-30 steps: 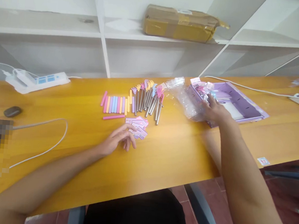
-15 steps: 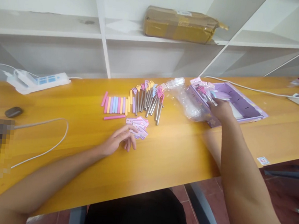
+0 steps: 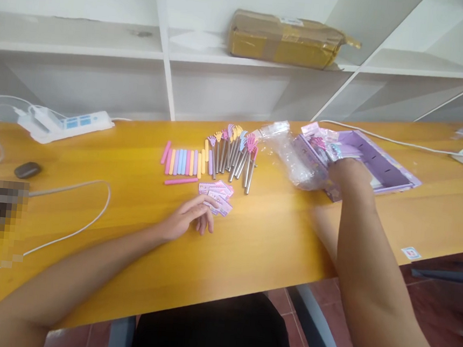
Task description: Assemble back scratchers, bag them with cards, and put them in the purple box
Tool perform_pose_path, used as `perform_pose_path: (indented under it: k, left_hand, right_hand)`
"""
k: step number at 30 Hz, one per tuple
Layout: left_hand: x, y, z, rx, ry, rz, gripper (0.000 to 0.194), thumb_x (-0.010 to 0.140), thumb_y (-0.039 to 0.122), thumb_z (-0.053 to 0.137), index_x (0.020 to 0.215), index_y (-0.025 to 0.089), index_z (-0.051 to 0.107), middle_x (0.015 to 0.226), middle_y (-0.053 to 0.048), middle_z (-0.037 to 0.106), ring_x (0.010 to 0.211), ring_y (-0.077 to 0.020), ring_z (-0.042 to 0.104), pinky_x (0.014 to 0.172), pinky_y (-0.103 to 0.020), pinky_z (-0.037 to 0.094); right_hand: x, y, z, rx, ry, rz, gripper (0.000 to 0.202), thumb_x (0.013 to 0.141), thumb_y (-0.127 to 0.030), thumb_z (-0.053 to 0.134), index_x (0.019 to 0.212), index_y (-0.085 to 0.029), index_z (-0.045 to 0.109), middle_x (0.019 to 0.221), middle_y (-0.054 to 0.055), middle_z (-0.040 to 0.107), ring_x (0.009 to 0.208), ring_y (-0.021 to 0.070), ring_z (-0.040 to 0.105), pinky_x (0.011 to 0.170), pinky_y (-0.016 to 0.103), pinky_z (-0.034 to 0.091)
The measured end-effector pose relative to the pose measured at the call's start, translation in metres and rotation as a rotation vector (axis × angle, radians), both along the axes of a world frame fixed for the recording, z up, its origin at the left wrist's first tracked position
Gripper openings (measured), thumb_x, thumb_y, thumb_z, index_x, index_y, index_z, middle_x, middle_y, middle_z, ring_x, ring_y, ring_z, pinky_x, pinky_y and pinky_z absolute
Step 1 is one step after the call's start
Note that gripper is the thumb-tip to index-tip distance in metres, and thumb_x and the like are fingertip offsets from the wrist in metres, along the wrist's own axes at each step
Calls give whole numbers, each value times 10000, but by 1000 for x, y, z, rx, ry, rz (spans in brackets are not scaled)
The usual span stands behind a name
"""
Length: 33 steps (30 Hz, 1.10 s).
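My left hand (image 3: 190, 216) rests on the table with its fingers loosely apart, its fingertips at the edge of some small purple and pink printed cards (image 3: 222, 192). Over the purple open box (image 3: 395, 176) at the right, my right hand (image 3: 348, 172) dips down into the near left side; its fingers are hidden. Wrapped pieces with a pink hand-shaped top (image 3: 318, 142) lie in the box beside it. Behind the cards are several metal back scratchers (image 3: 233, 157) with coloured hand-shaped ends. Left of these, pastel coloured sticks (image 3: 186, 163) lie in a row.
Crumpled clear plastic bags (image 3: 292, 165) lie against the box's left side. A white power strip (image 3: 71, 126) and a dark mouse-like object (image 3: 28, 170) are at the left, with white cables. A taped cardboard package (image 3: 286, 40) sits on the white shelf behind.
My right hand has gone deeper into the box, its fingers now out of sight. My left hand has kept its place by the cards. The view has shifted slightly.
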State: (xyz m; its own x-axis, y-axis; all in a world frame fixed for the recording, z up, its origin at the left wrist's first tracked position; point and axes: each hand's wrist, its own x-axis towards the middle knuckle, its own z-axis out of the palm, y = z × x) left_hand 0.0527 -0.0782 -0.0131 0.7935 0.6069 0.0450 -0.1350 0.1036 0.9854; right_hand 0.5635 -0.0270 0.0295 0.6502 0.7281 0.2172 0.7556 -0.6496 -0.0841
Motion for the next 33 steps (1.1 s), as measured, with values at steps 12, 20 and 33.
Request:
perform_pose_path:
  k: [12,20,33]
  left_hand:
    - [-3,-1,4,104,114,38,256,1070,435,565,1153,197,613,714,20,649,612,-136,583,641,-267,445]
    - [-45,61,32,568,289,758,104,956,243,538,994,230,634,800,-7,624,743,-184,613,750,-326,518]
    - [-94,131,6,941,892,719,409,1079,377,400,1331,236,689,1406,-113,662,1391,-312,526,1250,-543,315]
  right_hand:
    - [-128,-2,13,493,164,565,275,961,-220,510,1112,-177,736,1096,133,702,928,242,654,917,389,513]
    - [-163,3,-51,544,406,610,311,753,-113,524,994,-177,712,852,58,637,763,204,586,755,325,487]
    - [-173,3,-53,387,513,789,285,943,-242,531,1103,-209,766,1063,98,673,891,229,641,874,376,518]
